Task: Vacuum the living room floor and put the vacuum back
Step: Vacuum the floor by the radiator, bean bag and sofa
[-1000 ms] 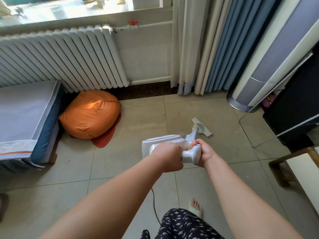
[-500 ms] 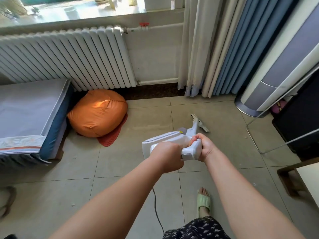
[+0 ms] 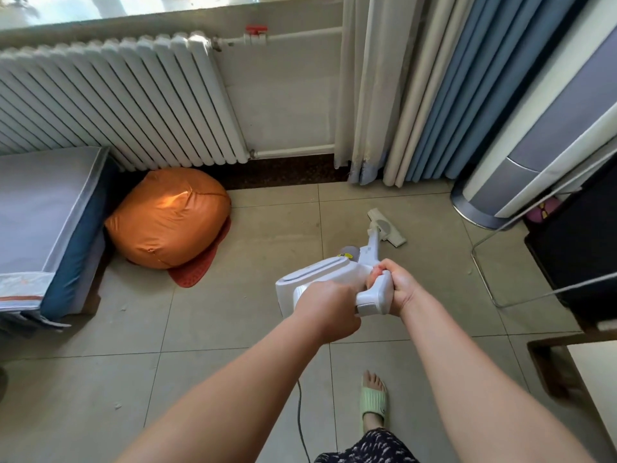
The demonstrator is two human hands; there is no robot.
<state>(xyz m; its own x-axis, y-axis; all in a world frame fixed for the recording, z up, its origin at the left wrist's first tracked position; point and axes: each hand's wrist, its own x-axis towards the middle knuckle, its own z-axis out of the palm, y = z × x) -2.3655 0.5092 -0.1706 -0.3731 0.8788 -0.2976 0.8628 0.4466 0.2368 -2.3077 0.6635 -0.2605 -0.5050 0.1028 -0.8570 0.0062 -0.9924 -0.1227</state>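
Both hands are wrapped around the white stick vacuum [image 3: 337, 279] right in the middle of the view. The left hand [image 3: 329, 309] has its fingers curled round the back end of the body, and the right hand [image 3: 399, 285] is clamped on the grey-white handle just beside it, so the two hands are nearly touching, with the handle between them.

From the hands the wand runs up toward 1 o'clock, and the floor head [image 3: 387, 227] sits flat on the tile floor [image 3: 253, 235], angled a bit. The power cord [image 3: 300, 419] drops from under the left hand toward 6 o'clock and trails across the tiles.

Around that:
- an orange beanbag [image 3: 167, 217] at about 10 o'clock from the vacuum, sitting on a reddish mat [image 3: 197, 269] that pokes out underneath it
- white radiator [image 3: 117, 101] along the wall at 11 o'clock, right behind the beanbag
- a grey and blue mattress [image 3: 43, 208] at 9 o'clock, touching or nearly touching the beanbag, can't tell which
- cream and blue curtains [image 3: 410, 95] at 1 o'clock, hems reaching the floor
- a tall grey and white standing unit [image 3: 521, 162] at 2 o'clock, leaning in the wide-angle lens
- one foot in a green slipper [image 3: 374, 401] at 6 o'clock, near the cord
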